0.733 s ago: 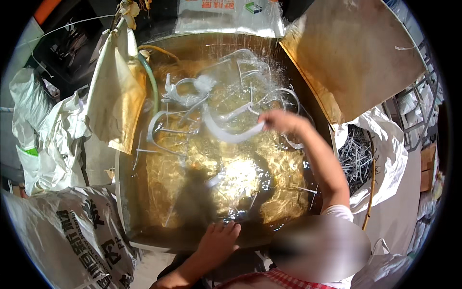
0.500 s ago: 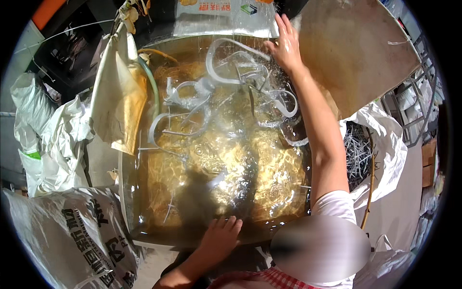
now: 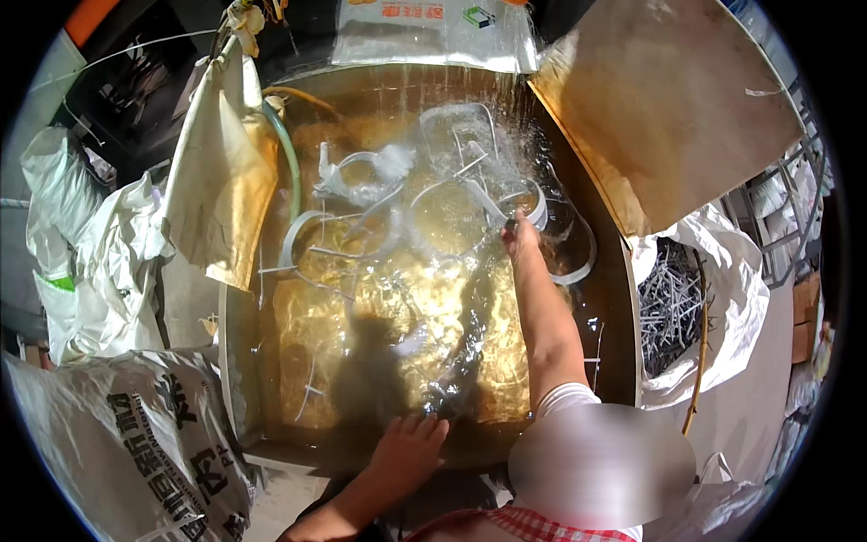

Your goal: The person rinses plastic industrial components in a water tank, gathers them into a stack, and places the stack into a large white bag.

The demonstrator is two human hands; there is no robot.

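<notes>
Reaches over the tank [image 3: 227, 352] with the right hand [image 3: 519, 237], arm stretched across the tank's right half, fingertips down at a pale curved strip [image 3: 485, 200] in the water [image 3: 424, 298], right of the tank's middle and toward its far side. Cannot tell about the right grip, clamped on the strip or merely touching it. Leans on the tank's near rim with the left hand [image 3: 411, 450], back upward, fingers straight and slightly apart, holding nothing.

In the tank's far half, more pale strips, looped and overlapping, among them a curved strip on the left [image 3: 289, 239], well apart from both hands. Over the tank's near half, a dark shadow [image 3: 366, 366] on the golden, glinting water. At the tank's far edge, a silvery printed sheet [image 3: 433, 41], with thin streams falling just below. Inside the tank's left wall, a green hose [image 3: 291, 163]; above that wall, a stained, pale flap [image 3: 217, 172]. Beyond the tank's far right edge, a large brownish board [image 3: 668, 113], tilted. Just right of the tank, an open white sack [image 3: 730, 298] full of thin grey pieces [image 3: 670, 303]. Left of the tank, near its front corner, a printed whitish sack [image 3: 81, 434].
</notes>
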